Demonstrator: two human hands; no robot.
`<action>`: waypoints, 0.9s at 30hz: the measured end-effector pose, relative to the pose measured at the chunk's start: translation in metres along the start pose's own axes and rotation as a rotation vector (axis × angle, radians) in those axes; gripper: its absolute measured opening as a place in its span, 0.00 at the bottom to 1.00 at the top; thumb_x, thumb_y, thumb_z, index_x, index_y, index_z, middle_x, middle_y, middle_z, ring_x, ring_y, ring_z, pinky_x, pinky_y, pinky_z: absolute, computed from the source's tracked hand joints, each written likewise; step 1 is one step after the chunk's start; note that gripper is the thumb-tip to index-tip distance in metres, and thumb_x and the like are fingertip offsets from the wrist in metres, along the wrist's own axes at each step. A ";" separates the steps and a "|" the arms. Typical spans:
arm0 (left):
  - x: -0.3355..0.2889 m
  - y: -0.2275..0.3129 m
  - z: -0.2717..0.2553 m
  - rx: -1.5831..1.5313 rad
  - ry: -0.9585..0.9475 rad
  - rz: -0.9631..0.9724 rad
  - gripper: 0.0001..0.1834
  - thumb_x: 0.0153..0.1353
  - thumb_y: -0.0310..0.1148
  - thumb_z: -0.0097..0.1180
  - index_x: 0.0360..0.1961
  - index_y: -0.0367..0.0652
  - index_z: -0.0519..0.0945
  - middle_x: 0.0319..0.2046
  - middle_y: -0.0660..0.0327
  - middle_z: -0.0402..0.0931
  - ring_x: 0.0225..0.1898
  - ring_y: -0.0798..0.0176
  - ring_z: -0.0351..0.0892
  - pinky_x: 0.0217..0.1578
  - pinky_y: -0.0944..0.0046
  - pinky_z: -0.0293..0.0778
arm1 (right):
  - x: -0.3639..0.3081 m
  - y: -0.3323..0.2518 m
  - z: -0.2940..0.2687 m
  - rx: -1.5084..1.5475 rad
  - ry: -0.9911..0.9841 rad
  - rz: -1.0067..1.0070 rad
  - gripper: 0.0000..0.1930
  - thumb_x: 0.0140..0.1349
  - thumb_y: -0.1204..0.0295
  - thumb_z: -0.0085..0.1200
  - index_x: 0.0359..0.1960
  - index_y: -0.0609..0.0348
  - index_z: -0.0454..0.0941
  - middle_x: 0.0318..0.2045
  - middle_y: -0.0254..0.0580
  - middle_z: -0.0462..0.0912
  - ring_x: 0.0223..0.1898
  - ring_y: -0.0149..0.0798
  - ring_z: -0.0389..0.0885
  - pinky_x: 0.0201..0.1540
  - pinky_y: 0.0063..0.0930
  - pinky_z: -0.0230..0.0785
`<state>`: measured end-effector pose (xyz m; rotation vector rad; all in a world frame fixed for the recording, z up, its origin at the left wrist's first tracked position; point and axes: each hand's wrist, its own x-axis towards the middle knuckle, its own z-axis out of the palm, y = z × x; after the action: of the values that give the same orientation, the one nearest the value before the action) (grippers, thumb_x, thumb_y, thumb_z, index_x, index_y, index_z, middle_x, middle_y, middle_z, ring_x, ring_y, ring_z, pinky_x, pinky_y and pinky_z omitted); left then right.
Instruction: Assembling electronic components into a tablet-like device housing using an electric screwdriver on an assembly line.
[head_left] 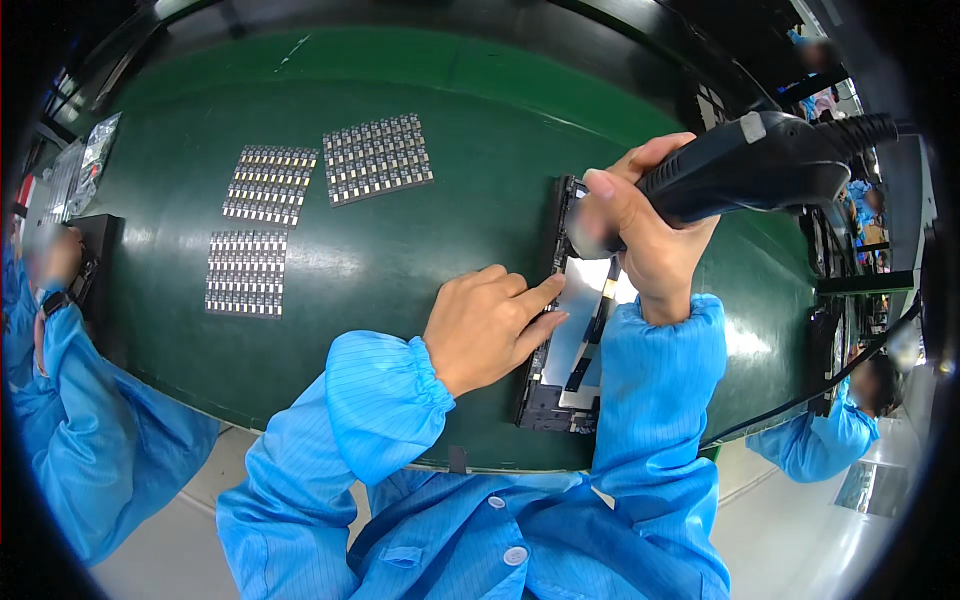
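A flat, opened electronic device (575, 345) lies before me, a little right of the middle. It has a black frame, a silver-white inner plate and a black ribbon strip (592, 345) running along it. My left hand (490, 325) rests at its left edge, index finger and thumb stretched apart and touching the frame. Above the device's far end, my right hand (655, 225) is closed around a black corded hand tool (755, 165) with a ribbed body. The tool's front end is blurred and partly behind my fingers, so its kind cannot be made out.
Panels of small rectangular parts, one upper (378, 160), one middle (268, 185) and one lower (246, 274), lie left on the green table (400, 245). A co-worker's sleeve (90, 390) is at far left, near a black box (98, 255). A black cable (800, 400) curves along the right.
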<state>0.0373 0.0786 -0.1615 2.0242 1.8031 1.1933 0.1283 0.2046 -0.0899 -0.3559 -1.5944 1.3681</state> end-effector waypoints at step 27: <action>0.043 -0.005 0.021 0.160 -0.155 0.407 0.19 0.47 0.33 0.62 0.43 0.39 0.77 0.47 0.53 0.75 0.55 0.48 0.70 0.55 0.46 0.64 | -0.051 -0.049 -0.068 0.030 0.206 0.015 0.19 0.48 0.86 0.61 0.38 0.61 0.66 0.19 0.35 0.74 0.18 0.26 0.73 0.20 0.18 0.66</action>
<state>0.0452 0.1260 -0.1599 2.5863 1.5012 0.9693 0.2248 0.1911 -0.0780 -0.4763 -1.4031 1.3205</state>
